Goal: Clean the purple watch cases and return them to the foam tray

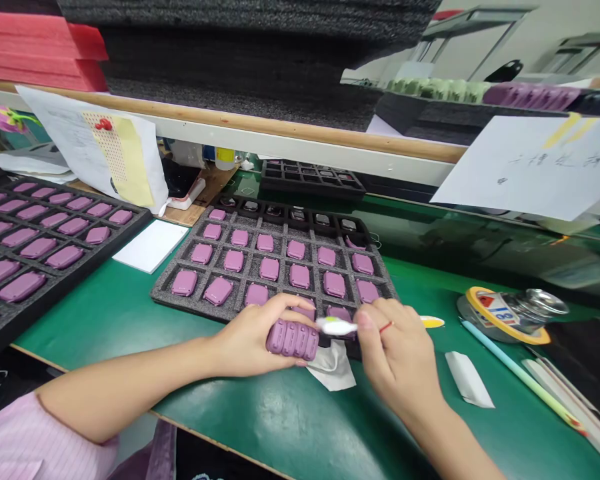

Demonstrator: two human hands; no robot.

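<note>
1. Our left hand point(253, 337) clamps a row of purple plastic pieces point(293, 340) above the green surface point(270, 413).
2. Our right hand point(400, 353) pinches a white brush-like tool point(337, 326) near them, seemingly calling for steadiness.

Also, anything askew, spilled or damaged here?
Mildly: in the middle black foam tray, the front row's second purple plastic casing from the left sits twisted, unlike its straighter neighbours. Crumpled white paper lies beside the left hand. No spill or damage visible.

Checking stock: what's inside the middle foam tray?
Purple cases fill much of the middle foam tray, with glossy pieces along the back. The left hand and right hand partly hide the front row, so I can't confirm everything there.
</note>
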